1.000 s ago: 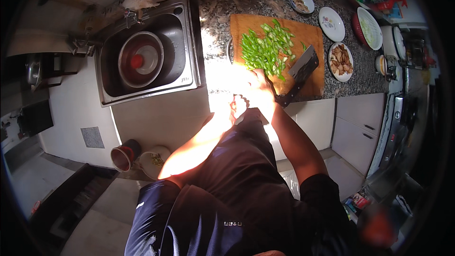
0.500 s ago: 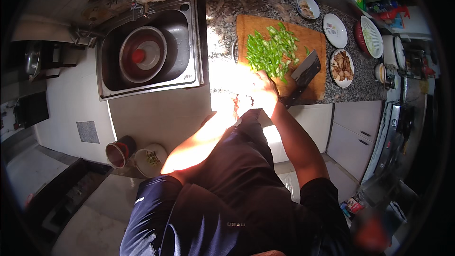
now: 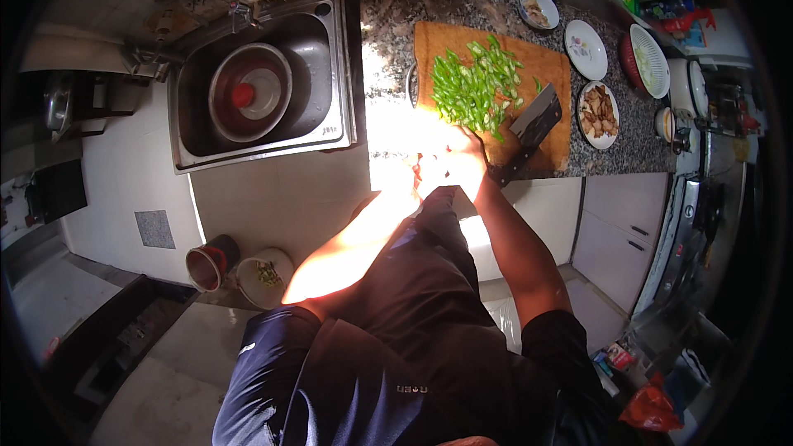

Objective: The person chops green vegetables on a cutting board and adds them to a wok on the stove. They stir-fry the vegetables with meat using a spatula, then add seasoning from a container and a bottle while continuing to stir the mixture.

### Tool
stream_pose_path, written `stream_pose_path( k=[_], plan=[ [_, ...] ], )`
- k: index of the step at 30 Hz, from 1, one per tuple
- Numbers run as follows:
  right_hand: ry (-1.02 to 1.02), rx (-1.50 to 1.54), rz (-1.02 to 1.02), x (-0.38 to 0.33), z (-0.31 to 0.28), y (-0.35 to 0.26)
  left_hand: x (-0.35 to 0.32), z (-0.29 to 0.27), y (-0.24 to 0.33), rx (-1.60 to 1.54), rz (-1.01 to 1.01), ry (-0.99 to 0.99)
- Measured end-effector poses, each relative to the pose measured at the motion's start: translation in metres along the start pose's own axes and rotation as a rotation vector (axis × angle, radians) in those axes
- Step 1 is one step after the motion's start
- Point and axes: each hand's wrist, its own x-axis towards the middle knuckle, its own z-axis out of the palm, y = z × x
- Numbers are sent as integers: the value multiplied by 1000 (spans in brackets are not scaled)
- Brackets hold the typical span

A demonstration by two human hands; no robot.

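Strong sunlight washes out both my hands at the counter's front edge. My left hand (image 3: 420,177) and my right hand (image 3: 465,158) are close together, by the near edge of a wooden cutting board (image 3: 545,64). Glare hides their fingers and anything between them. Sliced green peppers (image 3: 473,87) lie heaped on the board, just beyond my right hand. A cleaver (image 3: 537,120) rests at the board's right side, its dark handle pointing back toward my right wrist. Neither hand visibly holds it.
Right of the board stand a small bowl (image 3: 538,10), an empty-looking plate (image 3: 586,43), a plate of browned slices (image 3: 599,111) and a red-and-white colander (image 3: 650,62). At left, a metal basin (image 3: 277,116) sits in the sink (image 3: 330,128). Two bins (image 3: 204,270) stand below.
My right hand has drawn slightly back from the peppers toward the counter edge. The cleaver and the peppers stay in place on the board; the whole view has shifted a little.
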Motion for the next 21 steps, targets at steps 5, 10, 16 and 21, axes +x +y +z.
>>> stream_pose_path(
  k=[5, 10, 16, 21],
  plan=[
    [-178, -206, -113, -39, 12, -20, 4, -2, -1, -1, 3, 10],
    [-165, -331, -161, -21, 6, -15, 6, -1, 3, 11, 20, 24],
    [78, -434, -396, 16, 9, -15, 11, 1, 6, 36, 17, 45],
    [-146, -308, -490, 41, 8, 82, 7, -2, 8, 45, 49, 93]
  ],
)
